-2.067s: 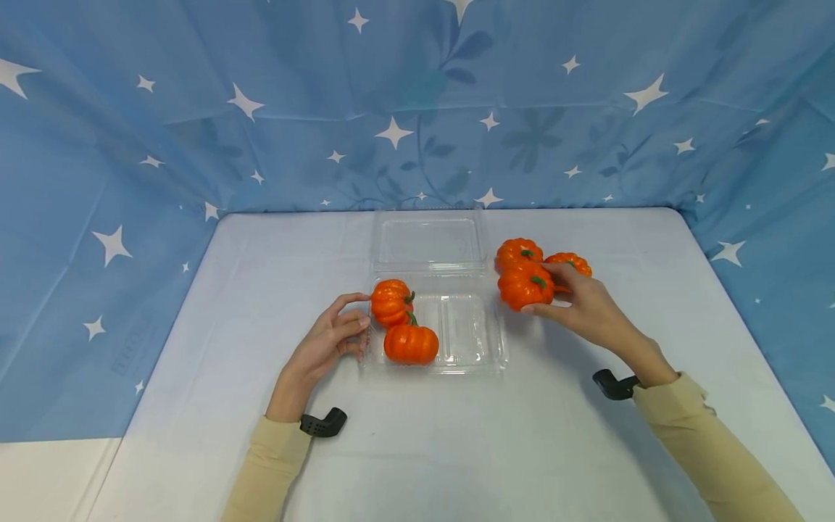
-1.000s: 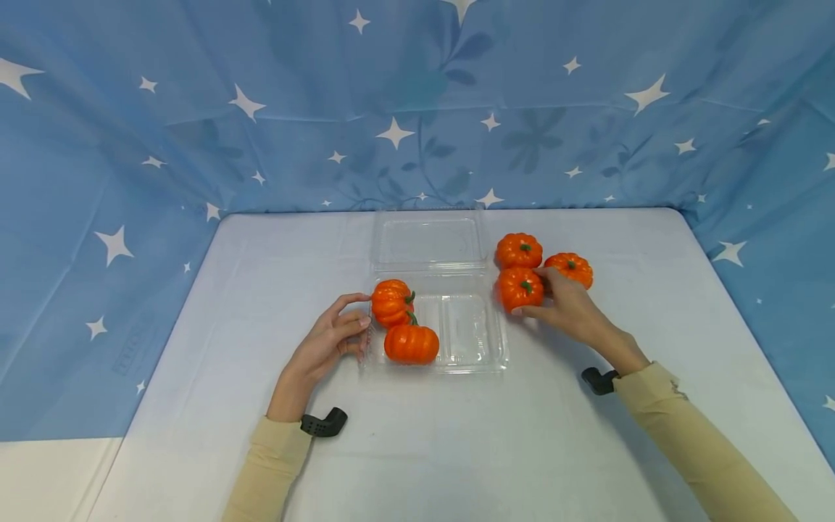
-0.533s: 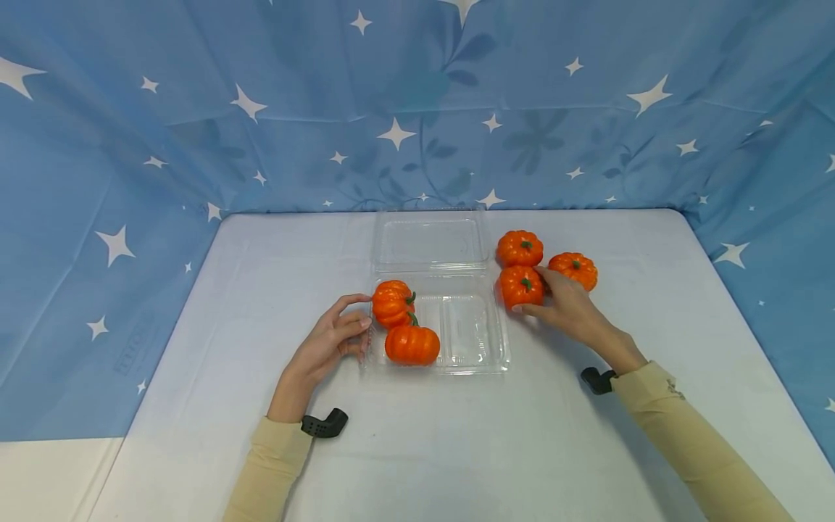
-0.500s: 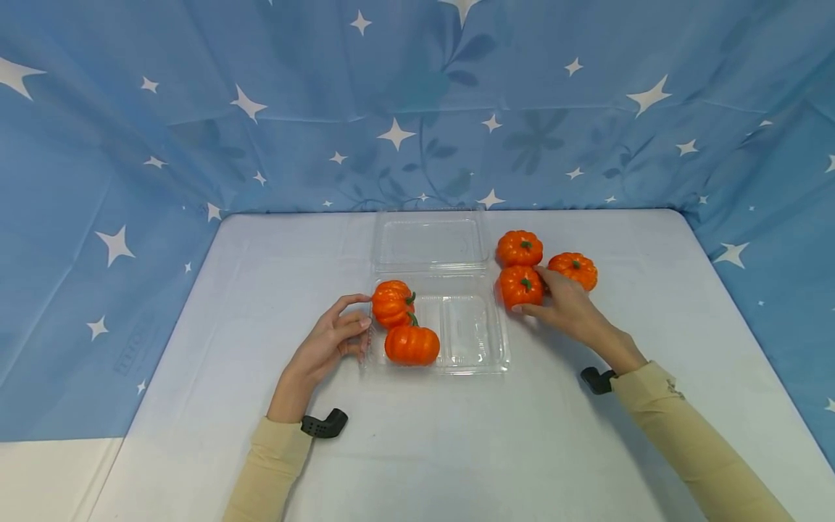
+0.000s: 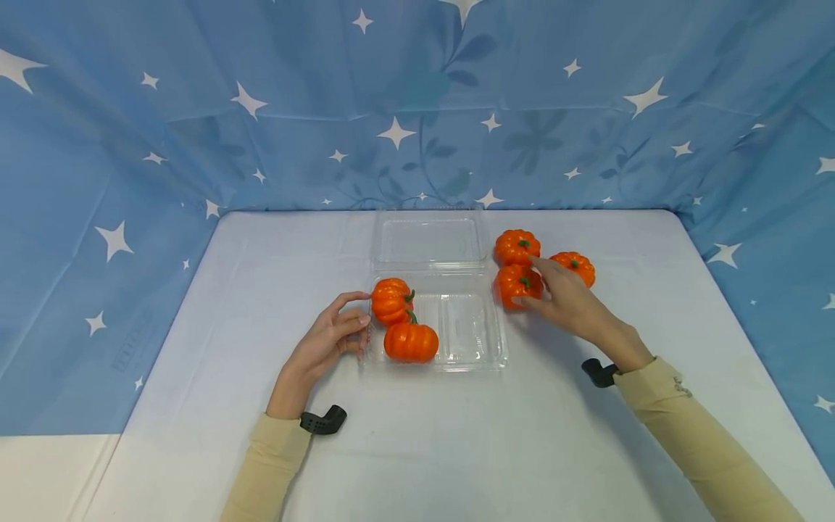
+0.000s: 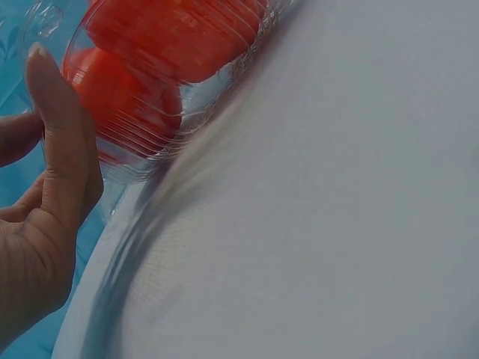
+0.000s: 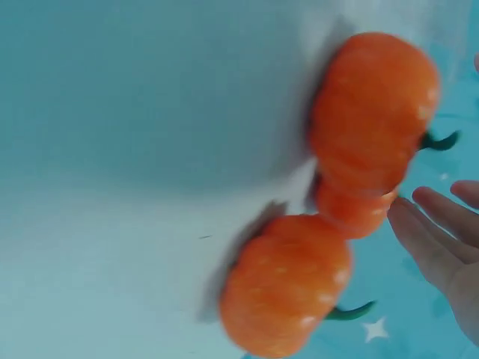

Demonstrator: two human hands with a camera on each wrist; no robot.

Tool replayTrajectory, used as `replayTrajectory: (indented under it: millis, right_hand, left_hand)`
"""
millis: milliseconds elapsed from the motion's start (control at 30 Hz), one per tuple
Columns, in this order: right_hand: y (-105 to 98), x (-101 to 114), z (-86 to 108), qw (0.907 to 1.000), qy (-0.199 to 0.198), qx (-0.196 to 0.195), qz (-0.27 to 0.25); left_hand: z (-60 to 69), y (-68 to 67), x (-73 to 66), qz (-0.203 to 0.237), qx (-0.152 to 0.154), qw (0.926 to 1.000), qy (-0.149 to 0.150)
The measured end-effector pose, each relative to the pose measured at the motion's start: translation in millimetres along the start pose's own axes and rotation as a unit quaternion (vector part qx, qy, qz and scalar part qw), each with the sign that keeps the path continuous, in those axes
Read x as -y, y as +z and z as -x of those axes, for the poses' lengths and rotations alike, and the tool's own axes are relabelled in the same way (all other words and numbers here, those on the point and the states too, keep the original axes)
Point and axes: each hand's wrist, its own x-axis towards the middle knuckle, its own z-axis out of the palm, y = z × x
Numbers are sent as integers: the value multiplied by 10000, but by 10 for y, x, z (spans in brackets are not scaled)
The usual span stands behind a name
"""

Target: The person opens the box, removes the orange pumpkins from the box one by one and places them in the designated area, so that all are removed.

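In the head view my left hand (image 5: 326, 337) holds the left rim of a clear plastic clamshell container (image 5: 472, 330); some fingers show through the plastic. Inside its left part lie two orange toy pumpkins, one ribbed pumpkin (image 5: 391, 301) behind and one smooth pumpkin (image 5: 411, 343) in front, stems touching. My right hand (image 5: 574, 301) hovers with parted fingers around a pumpkin (image 5: 517, 285) at the container's right side. In the right wrist view a gap shows between the fingers (image 7: 423, 235) and the larger pumpkins.
Another pumpkin (image 5: 517, 247) stands just behind that one, and a third pumpkin (image 5: 574, 268) sits to the right, partly behind my right hand. The container's lid (image 5: 427, 243) lies folded back. A blue star-patterned curtain (image 5: 293, 145) borders the white table (image 5: 417, 449).
My right hand has set its pumpkin down beside the container, in front of the other pumpkin, and its fingers have just loosened from it. My left hand has stayed on the container.
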Motion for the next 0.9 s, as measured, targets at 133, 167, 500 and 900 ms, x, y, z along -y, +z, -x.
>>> replayTrajectory:
  millis: [133,167,500,900]
  right_hand:
    - [-33,142,26,9995,-301,-34,-66]
    - [-34,177,29,9992,-380,-27,-123]
    - [16,459,29,9966,-642,19,-509]
    - [51,776,-53,9851,-397,949,-1378]
  left_hand:
    - [5,11,-12,-38,-13,10000,-2]
    - [7,14,-15,-41,-21,10000,-8]
    - [15,26,-16,-105,-105,9999,-25]
    - [17,53,-53,-360,-253,9990,-78]
